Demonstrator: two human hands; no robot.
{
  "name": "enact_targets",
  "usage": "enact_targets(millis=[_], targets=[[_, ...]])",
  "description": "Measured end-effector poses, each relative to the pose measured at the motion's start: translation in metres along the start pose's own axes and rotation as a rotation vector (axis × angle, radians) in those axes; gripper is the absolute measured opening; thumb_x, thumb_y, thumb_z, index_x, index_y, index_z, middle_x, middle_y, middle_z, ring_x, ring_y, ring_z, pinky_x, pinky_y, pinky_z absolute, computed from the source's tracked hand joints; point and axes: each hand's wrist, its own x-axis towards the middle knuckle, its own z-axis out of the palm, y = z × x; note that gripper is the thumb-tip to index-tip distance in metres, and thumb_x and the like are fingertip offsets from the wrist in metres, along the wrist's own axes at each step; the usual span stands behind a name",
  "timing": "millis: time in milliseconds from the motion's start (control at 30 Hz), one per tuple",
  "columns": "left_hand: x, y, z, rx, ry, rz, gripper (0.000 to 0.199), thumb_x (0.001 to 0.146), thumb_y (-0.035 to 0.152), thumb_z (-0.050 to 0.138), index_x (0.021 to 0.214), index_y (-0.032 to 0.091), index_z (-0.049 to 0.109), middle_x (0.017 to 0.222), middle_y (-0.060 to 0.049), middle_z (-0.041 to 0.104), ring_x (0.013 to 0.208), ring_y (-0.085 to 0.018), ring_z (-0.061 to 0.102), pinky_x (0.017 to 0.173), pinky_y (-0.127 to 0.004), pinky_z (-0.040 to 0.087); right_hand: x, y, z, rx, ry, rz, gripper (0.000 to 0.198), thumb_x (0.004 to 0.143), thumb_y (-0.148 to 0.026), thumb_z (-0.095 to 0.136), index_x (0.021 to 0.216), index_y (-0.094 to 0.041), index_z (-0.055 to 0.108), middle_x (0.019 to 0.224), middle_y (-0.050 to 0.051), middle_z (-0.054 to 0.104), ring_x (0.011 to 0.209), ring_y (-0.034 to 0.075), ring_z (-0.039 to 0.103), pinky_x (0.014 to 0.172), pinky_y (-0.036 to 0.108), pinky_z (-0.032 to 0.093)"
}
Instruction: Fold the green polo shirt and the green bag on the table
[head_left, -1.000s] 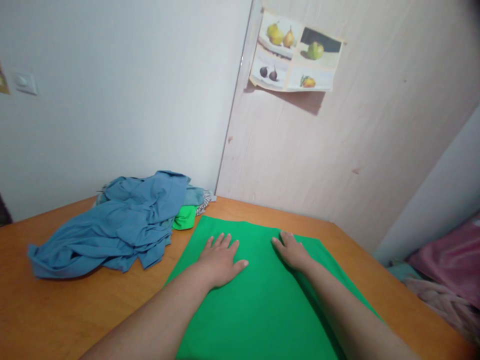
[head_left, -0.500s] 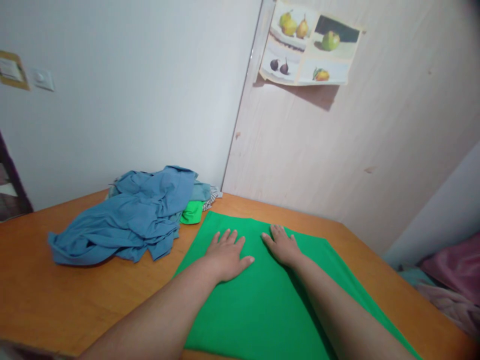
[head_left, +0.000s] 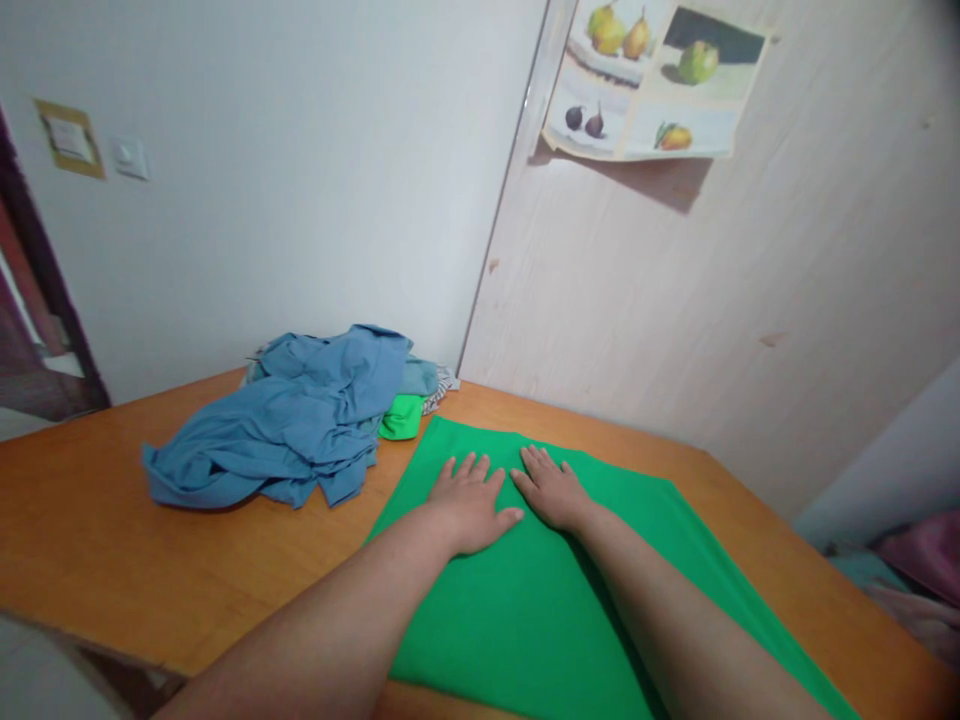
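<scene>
Steadying green cloth (head_left: 517, 630), perhaps, left hand (head_left: 471, 512) and right hand (head_left: 553, 492) lie spread, grasping nothing — blue garment (head_left: 292, 420) clear at ten o'clock.

Two bare, tapering forearms (head_left: 322, 615)

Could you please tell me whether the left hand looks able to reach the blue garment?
Probably yes: the left hand rests spread on the green cloth, and only that flat cloth and a strip of table appear to lie between it and the blue garment.
</scene>
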Motion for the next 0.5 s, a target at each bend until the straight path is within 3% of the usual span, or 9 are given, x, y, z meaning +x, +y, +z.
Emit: enact_targets(millis=[267, 500], targets=[[0.001, 0.0, 0.001, -0.017, 0.0, -0.001, 0.082, 0.088, 0.075, 0.03, 0.153, 0.024, 0.03, 0.161, -0.011, 0.023, 0.149, -0.034, 0.013, 0.117, -0.058, 0.009, 0.01, -0.01, -0.001, -0.008, 0.013, -0.064, 0.067, 0.099, -0.052, 0.021, 0.157, -0.019, 0.019, 0.164, 0.004, 0.01, 0.15, 0.024, 0.008, 0.118, 0.051, 0.011], [0.001, -0.001, 0.002, -0.023, 0.006, -0.004, 0.081, 0.089, 0.075, 0.029, 0.153, 0.025, 0.031, 0.161, -0.01, 0.022, 0.149, -0.034, 0.013, 0.117, -0.058, 0.009, 0.009, -0.007, 0.001, -0.01, 0.022, -0.082, 0.068, 0.099, -0.057, 0.019, 0.157, -0.021, 0.02, 0.164, 0.004, 0.012, 0.15, 0.024, 0.009, 0.119, 0.05, 0.011]])
